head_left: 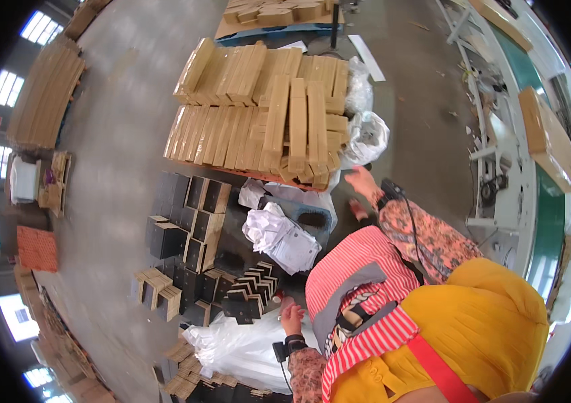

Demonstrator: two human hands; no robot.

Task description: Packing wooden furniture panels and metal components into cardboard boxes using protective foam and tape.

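My left hand (291, 318) is low in the view, beside a white plastic sheet (245, 342) and a row of small black-faced blocks (252, 292). Its fingers are loosely bent and apart, with nothing visible in them. My right hand (364, 183) reaches forward by the near right corner of a stack of long brown cardboard boxes (225, 138). Its fingers stretch out toward a clear plastic bag (366, 141), and I see nothing gripped. Between my hands, crumpled white paper (268, 228) and a white package (293, 250) lie on a blue-grey stool or crate (325, 209).
Black boxes with wooden edges (198, 221) are stacked on the floor to the left. More cardboard boxes (278, 13) lie on a blue pallet ahead. A white-framed workbench with a green top (546, 221) runs along the right, bearing a large carton (546, 138).
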